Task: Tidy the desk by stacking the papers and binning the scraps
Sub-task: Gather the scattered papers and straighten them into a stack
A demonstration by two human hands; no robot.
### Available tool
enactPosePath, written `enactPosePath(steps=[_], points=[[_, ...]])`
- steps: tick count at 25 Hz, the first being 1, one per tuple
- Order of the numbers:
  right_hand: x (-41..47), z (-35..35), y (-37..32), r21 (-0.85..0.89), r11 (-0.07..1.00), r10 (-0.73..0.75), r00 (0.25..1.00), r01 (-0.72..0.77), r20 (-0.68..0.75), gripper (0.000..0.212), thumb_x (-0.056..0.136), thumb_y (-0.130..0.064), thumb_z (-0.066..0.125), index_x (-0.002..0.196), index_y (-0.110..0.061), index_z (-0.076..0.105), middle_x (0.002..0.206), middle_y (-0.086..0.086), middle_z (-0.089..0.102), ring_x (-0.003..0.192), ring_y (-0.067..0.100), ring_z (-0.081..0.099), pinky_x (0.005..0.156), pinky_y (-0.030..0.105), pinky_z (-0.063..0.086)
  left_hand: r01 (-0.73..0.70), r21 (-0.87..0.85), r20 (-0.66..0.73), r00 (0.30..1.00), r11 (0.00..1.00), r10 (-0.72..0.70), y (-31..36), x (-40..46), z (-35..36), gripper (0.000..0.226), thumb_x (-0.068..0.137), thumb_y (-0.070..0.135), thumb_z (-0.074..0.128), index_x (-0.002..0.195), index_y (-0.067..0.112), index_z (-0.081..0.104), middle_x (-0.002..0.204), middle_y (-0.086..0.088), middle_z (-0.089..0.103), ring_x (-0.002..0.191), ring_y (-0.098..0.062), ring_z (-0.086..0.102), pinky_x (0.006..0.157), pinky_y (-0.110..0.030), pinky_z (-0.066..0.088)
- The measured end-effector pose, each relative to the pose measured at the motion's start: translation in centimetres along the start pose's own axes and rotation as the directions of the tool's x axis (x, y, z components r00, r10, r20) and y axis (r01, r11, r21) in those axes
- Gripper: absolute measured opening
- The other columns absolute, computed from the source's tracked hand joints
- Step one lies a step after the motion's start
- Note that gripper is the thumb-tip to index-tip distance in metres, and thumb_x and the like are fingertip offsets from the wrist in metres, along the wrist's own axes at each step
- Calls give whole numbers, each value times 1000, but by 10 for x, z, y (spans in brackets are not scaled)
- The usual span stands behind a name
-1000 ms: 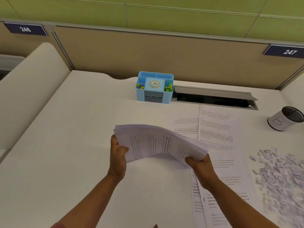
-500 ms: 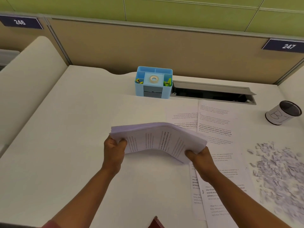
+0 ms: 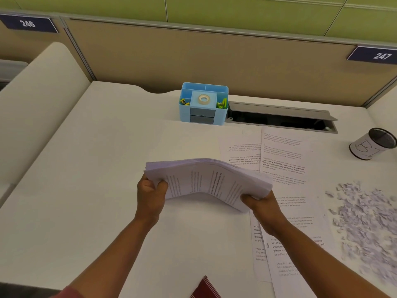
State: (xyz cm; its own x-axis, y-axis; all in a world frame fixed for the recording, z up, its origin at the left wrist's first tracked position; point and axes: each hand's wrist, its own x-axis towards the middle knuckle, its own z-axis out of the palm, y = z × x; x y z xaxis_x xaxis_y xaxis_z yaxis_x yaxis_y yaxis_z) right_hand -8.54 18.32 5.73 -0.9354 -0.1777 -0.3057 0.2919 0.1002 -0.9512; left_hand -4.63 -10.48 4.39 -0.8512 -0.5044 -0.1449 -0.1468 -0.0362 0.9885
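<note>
1. The left hand [image 3: 150, 190] grips the left end of the paper stack [image 3: 207, 182] and the right hand [image 3: 261, 204] grips its right end, thumbs on top. The stack is held above the table [image 3: 86, 168], near the middle, arched upward between the two grips.
2. Risk: the bowed sheets look fanned along the far-left corner, so if either grip slackens, the inner pages could slide out and scatter.
3. Risk: lowering the stack to the right would drop it onto the loose sheets [image 3: 283, 164] lying there, skewing them or burying them unaligned.
4. Risk: the paper scraps [image 3: 365, 216] lie in a spread at the right; a sweep of the right forearm or a gust from the dropping stack could push bits off the near-right edge.
5. The bin cup [image 3: 372, 145] stands far right, well apart from the hands.
6. Open room: the left half of the table is bare white surface. The blue organiser [image 3: 204, 104] and the cable slot [image 3: 279, 119] border the far side.
</note>
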Motion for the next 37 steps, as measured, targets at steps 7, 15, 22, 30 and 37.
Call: enactPosePath(steps=[7,15,22,30,37], points=[[1,0,7,6,999,47,999,-47,11,51,86,15,60,115,-27,65,107,8,73,111,27,66,93,47,58,21,33,7,1000,999,-21,-13,1,-6,29,88,-10,59,115,-1,65,89,-2,69,75,-6,65,61,-13,50],[3,0,13,0,997,82,996,-82,24,44,88,-1,73,121,-28,63,110,-3,75,111,16,67,95,37,57,119,134,203,968,984,-145,-24,11,-22,33,87,6,77,116,19,69,105,8,76,96,-7,71,75,-17,54],[5,-23,-18,-91,993,85,995,-80,46,24,87,-9,74,109,-18,72,105,8,77,101,25,73,89,54,59,14,216,368,925,976,-95,10,31,-29,27,89,5,75,109,23,72,103,13,78,100,-12,73,82,-22,58],[-17,-69,-35,138,981,114,979,-138,168,46,82,3,68,127,-5,61,120,25,68,110,43,67,89,61,56,183,163,624,742,970,-245,50,42,-4,37,91,18,73,125,7,65,121,-15,72,107,-35,71,84,-42,61],[-37,-101,-4,410,899,223,967,-156,-120,36,89,6,62,120,-13,64,117,13,74,108,30,71,83,46,62,654,-294,581,701,698,-412,38,-15,71,54,93,57,48,128,19,64,125,-13,69,105,-34,69,85,-44,60]])
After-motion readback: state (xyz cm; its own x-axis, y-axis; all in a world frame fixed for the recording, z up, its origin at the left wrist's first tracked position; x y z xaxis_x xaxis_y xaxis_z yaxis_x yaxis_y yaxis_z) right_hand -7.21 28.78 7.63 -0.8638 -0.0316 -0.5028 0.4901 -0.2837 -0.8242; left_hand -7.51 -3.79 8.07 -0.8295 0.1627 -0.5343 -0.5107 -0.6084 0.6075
